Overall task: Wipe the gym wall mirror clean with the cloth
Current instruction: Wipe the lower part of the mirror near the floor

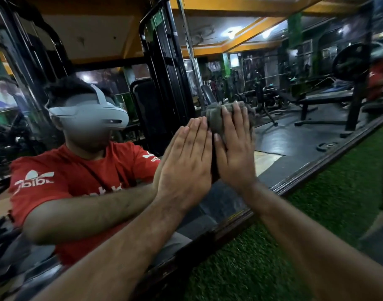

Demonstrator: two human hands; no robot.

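The wall mirror (294,131) fills most of the view and reflects the gym behind me. A bunched grey cloth (214,118) lies against the glass near its lower middle. My right hand (236,148) presses the cloth flat onto the mirror with straight fingers spread over it. My left hand (186,161) lies flat on the bare glass just left of the cloth, fingers straight and together. Most of the cloth is hidden under my right palm.
The mirror's dark wooden frame (316,168) runs diagonally along its lower edge. Below it the wall is covered in green artificial turf (316,224). Reflected in the glass are a person in a red shirt (62,181), a black rack and weight benches.
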